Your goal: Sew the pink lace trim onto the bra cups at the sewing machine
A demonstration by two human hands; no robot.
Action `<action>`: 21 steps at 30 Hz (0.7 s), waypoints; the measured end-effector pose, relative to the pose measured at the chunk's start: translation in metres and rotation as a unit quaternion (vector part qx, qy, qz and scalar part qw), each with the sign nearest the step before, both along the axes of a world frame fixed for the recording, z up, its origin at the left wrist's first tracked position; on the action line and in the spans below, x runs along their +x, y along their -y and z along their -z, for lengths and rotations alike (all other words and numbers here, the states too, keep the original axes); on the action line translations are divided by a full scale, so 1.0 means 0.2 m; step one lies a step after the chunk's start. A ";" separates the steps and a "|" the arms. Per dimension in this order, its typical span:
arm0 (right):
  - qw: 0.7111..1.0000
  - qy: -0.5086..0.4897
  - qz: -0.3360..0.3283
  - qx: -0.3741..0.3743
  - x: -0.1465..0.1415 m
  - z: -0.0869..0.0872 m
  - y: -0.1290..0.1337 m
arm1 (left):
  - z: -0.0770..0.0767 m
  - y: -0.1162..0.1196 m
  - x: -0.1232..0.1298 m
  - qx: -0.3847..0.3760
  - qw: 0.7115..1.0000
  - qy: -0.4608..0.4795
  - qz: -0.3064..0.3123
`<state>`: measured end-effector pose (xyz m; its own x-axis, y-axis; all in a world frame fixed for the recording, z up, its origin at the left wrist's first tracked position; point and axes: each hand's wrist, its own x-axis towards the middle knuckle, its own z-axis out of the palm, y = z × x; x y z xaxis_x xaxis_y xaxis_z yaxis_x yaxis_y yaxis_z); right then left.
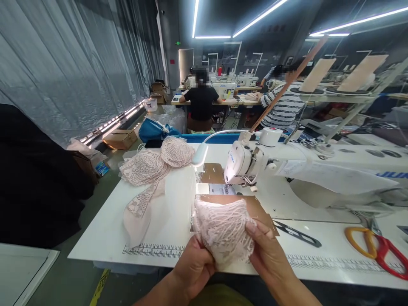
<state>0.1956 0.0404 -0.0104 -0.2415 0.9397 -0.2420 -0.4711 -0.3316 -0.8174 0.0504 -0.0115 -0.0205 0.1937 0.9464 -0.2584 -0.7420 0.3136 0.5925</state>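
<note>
A pale pink lace cup piece (pixel 225 229) is held up between my two hands over the table's front edge, just before the sewing machine (pixel 244 163). My left hand (pixel 194 265) grips its lower left side, thumb on top. On the right side, my right hand (pixel 266 244) pinches the lace edge between thumb and fingers. More lace cups (pixel 145 165) lie at the table's back left, with a strip of lace and sheer fabric (pixel 138 212) trailing toward the front.
Black thread snips (pixel 298 233) and scissors with orange and red handles (pixel 390 255) lie to the right. A ruler strip (pixel 153 250) runs along the front edge. A small lamp (pixel 200 154) stands beside the machine. People sit at machines further back.
</note>
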 end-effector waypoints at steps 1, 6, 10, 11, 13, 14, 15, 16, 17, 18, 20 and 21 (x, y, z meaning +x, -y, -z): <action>1.000 -0.008 0.019 -0.002 0.00 -0.01 -0.01 | 0.01 0.01 -0.01 0.007 1.000 -0.001 0.012; 0.998 -0.025 0.062 -0.017 0.02 -0.03 -0.02 | 0.05 0.03 -0.05 0.032 0.999 0.030 0.024; 1.000 0.008 -0.023 -0.006 0.02 0.01 -0.01 | 0.06 0.04 -0.09 0.090 0.987 0.110 0.074; 0.998 0.023 -0.054 0.008 0.02 0.02 0.00 | 0.06 0.04 -0.10 0.097 0.987 0.104 0.069; 0.993 0.052 -0.099 0.037 0.02 0.01 0.00 | 0.07 0.03 -0.11 0.092 0.993 0.066 0.021; 0.990 0.063 -0.112 0.048 0.02 0.01 0.00 | 0.07 0.03 -0.12 0.080 0.996 0.047 -0.011; 0.988 0.073 -0.122 0.054 0.02 0.00 0.00 | 0.08 0.02 -0.12 0.062 0.997 0.035 -0.041; 0.987 0.080 -0.130 0.057 0.03 -0.01 0.00 | 0.08 0.01 -0.13 0.045 0.996 0.030 -0.066; 0.985 0.084 -0.136 0.059 0.04 -0.02 0.00 | 0.08 0.00 -0.14 0.029 0.995 0.028 -0.087; 0.984 0.085 -0.141 0.062 0.05 -0.03 -0.01 | 0.08 -0.01 -0.15 0.017 0.994 0.029 -0.105; 0.983 0.083 -0.148 0.070 0.07 -0.04 -0.01 | 0.07 -0.01 -0.17 0.000 0.990 0.025 -0.135; 0.983 0.079 -0.145 0.075 0.08 -0.04 -0.02 | 0.06 -0.01 -0.18 -0.007 0.989 0.019 -0.146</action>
<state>0.2117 0.0442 -0.0019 -0.4750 0.8650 -0.1618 -0.2379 -0.3032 -0.9228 0.0154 -0.0088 -0.0322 -0.0779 0.9597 -0.2700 -0.8235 0.0907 0.5600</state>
